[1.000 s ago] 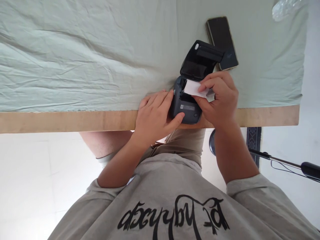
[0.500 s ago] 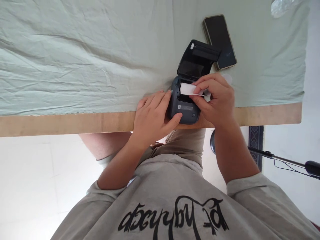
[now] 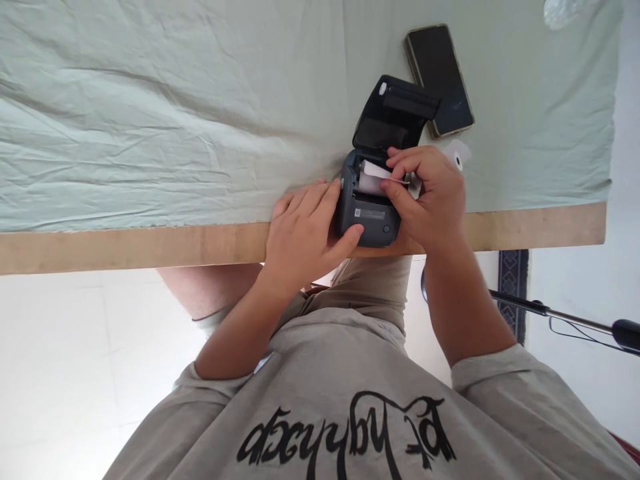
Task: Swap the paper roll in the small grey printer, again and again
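A small dark label printer (image 3: 369,230) stands at the table's front edge, its lid (image 3: 387,120) raised and tilted back. In its bay lies a white paper roll (image 3: 370,185) with a loose end lifted. My right hand (image 3: 430,193) is closed, pinching that paper end between thumb and fingers above the bay. My left hand (image 3: 305,230) lies flat with fingers outstretched at the printer's left side. Its fingertips touch the casing and its thumb rests by the front corner. Beyond my right hand is another white roll (image 3: 457,155) with a dark core, partly hidden by the hand.
Behind the printer, a dark phone (image 3: 440,80) lies close to the raised lid. Pale green cloth (image 3: 200,120) with creases covers the table, leaving a bare wooden front edge (image 3: 135,249). Clear plastic (image 3: 563,12) sits at the far right. A black stand pole (image 3: 565,317) is below right.
My right hand has turned slightly and raised the paper end, so more of the roll beneath shows. The roll beyond it is more exposed. My left hand stays by the printer.
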{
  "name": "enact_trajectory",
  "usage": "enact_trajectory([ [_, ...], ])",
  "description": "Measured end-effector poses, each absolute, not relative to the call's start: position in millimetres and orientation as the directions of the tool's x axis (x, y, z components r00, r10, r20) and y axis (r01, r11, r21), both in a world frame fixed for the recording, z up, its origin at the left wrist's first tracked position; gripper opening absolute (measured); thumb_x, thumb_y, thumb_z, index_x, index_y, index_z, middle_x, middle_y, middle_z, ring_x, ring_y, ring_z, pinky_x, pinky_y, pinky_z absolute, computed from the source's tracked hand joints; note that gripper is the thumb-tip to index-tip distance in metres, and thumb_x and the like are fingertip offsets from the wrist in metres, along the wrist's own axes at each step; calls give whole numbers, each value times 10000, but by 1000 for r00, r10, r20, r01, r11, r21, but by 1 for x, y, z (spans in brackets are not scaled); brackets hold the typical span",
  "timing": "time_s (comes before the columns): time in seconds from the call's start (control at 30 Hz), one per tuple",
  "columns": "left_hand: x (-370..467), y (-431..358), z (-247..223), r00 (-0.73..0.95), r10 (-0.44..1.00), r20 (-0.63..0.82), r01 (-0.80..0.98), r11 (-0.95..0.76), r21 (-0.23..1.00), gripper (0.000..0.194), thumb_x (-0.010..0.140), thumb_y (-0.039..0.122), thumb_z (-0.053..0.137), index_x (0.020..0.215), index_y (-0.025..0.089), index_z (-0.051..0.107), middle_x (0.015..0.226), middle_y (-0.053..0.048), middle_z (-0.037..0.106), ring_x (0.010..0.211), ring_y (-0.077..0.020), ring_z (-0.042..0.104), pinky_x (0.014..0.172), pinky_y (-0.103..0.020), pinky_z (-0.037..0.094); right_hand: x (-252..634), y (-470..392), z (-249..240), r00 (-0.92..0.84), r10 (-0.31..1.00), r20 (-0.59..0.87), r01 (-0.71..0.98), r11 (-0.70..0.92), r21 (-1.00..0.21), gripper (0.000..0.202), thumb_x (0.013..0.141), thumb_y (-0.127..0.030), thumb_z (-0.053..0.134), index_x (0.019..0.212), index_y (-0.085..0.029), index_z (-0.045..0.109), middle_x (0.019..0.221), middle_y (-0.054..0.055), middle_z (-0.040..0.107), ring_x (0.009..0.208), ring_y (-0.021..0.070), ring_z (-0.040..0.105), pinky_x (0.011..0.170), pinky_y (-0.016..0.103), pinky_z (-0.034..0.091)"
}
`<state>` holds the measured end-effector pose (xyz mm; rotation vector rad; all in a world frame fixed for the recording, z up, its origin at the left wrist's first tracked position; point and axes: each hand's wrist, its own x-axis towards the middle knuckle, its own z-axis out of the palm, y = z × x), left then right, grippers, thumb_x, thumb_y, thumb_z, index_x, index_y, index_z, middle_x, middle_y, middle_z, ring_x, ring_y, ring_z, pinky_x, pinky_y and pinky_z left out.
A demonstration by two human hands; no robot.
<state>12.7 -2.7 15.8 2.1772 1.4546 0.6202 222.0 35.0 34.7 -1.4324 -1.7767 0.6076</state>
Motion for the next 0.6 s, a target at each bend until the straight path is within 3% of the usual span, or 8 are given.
enact_trajectory([
  [0.13, 13, -3, 15, 347, 929, 126, 727, -351, 590, 642, 998, 544, 463, 1455, 102, 549, 1450, -164, 636, 1386, -345, 565, 1148, -481, 387, 224, 31, 38, -126, 947, 297, 618, 309, -723, 112, 840, -235, 704, 782, -292, 627, 1007, 18, 729, 1167, 255, 685, 1149, 557, 513],
  [0.43, 17, 7, 32, 295, 956, 13, 668, -216, 712, 538, 1027, 533, 421, 1419, 187, 550, 1400, -134, 662, 1325, -312, 601, 1133, -471, 425, 232, 8, 29, -256, 862, 438, 619, 494, -610, 48, 847, -221, 701, 821, -251, 674, 1154, 42, 712, 1230, 287, 680, 1123, 551, 532],
  [0.6, 31, 15, 27, 279, 958, 67, 656, -241, 715, 598, 981, 483, 508, 1478, 154, 470, 1511, -170, 570, 1426, -321, 512, 1182, -465, 392, 231, 2, 18, -283, 821, 495, 591, 556, -585, 39, 855, -239, 699, 840, -259, 669, 1147, 45, 709, 1290, 293, 646, 1115, 547, 541],
])
